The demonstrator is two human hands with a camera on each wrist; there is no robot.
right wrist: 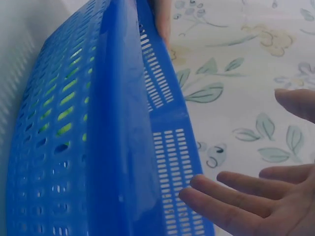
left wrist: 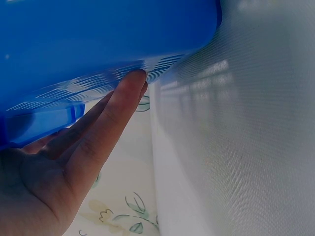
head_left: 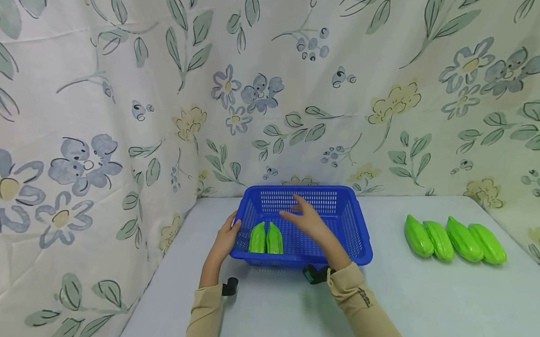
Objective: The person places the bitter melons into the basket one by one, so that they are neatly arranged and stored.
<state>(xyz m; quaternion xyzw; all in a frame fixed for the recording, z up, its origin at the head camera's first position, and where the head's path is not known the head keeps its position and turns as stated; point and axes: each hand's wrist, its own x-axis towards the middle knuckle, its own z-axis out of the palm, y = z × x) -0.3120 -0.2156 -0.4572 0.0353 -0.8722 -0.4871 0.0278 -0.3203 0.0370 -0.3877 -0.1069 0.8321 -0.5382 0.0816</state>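
Note:
A blue plastic basket [head_left: 300,259] stands on the white table, with two green star fruits [head_left: 258,238] [head_left: 274,239] side by side at its left front. My left hand [head_left: 225,239] rests on the basket's left side; in the left wrist view its fingers [left wrist: 106,123] lie extended against the slotted wall. Above the middle of the basket hovers my right hand [head_left: 310,222], holding nothing, its fingers spread. The right wrist view shows that hand [right wrist: 261,201] with fingers apart, over the rim side, and green showing through the slots [right wrist: 64,113].
To the right on the white table [head_left: 426,303] lie several green star fruits [head_left: 465,240] in a row. A floral curtain [head_left: 273,89] hangs behind the basket and down the left side. Dark wrist-mounted devices [head_left: 315,274] sit at both cuffs.

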